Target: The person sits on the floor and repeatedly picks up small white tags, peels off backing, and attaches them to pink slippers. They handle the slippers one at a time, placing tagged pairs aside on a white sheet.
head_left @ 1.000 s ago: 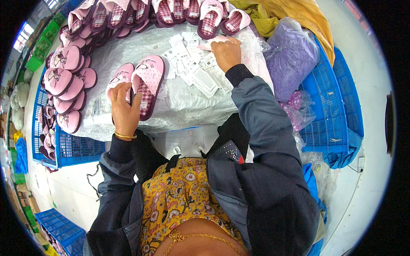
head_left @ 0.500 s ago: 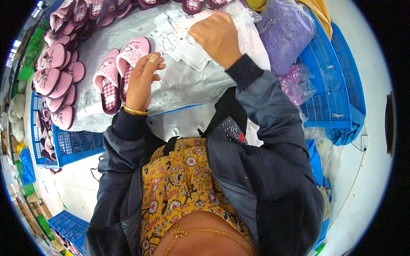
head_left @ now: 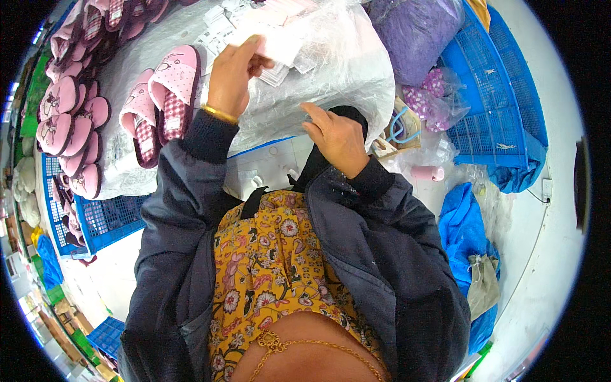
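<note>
My left hand (head_left: 234, 73) is over the plastic-covered table, its fingers curled beside a pile of small printed paper labels (head_left: 218, 28). Glare washes out the pile near the fingertips, so what they hold, if anything, is unclear. Close to my body, by the table's front edge, my right hand (head_left: 338, 139) has thumb and forefinger apart with nothing visible between them. Left of my left hand lies a pair of pink slippers with checked insoles: the right-lying slipper (head_left: 176, 73) and the other slipper (head_left: 140, 105), side by side, toes away from me.
Stacked pink slippers (head_left: 57, 127) line the table's left side, with more at the far left. A blue crate (head_left: 111, 219) stands below them. At the right are a purple bagged bundle (head_left: 417, 38), a bag of purple dotted pieces (head_left: 433, 95) and large blue crates (head_left: 487, 121).
My right hand has come back from the labels toward my body. My left hand has moved up and right to the pile. The whole view has shifted slightly.
</note>
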`<state>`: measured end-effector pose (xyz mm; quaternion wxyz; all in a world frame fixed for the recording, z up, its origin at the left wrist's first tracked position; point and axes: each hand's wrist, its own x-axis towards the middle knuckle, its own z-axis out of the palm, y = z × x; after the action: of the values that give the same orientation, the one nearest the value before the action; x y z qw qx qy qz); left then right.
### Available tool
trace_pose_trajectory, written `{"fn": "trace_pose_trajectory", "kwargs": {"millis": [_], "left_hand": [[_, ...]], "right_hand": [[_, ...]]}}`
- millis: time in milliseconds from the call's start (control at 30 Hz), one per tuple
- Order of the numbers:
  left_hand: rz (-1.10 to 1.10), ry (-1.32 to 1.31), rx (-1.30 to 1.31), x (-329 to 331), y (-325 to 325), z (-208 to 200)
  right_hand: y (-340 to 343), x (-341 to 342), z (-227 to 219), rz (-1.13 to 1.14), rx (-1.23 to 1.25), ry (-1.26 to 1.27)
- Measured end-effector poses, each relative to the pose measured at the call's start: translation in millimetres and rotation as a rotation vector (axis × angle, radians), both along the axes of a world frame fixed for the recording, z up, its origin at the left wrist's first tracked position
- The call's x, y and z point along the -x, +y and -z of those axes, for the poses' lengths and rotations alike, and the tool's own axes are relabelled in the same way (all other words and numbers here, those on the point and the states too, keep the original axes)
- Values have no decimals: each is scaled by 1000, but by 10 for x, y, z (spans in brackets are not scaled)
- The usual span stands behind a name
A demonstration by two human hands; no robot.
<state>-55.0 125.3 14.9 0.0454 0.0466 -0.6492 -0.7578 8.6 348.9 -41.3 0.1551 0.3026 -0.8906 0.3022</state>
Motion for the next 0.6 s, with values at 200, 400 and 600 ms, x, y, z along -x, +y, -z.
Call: {"fn": "trace_pose_trajectory", "kwargs": {"millis": [200, 400, 600], "left_hand": [[511, -22, -85, 518, 506, 34], [511, -17, 151, 755, 789, 466], [466, -101, 75, 762, 830, 514]], "right_hand": [[74, 134, 409, 34, -27, 18], [152, 177, 461, -27, 77, 166], [181, 5, 310, -38, 193, 195]]}}
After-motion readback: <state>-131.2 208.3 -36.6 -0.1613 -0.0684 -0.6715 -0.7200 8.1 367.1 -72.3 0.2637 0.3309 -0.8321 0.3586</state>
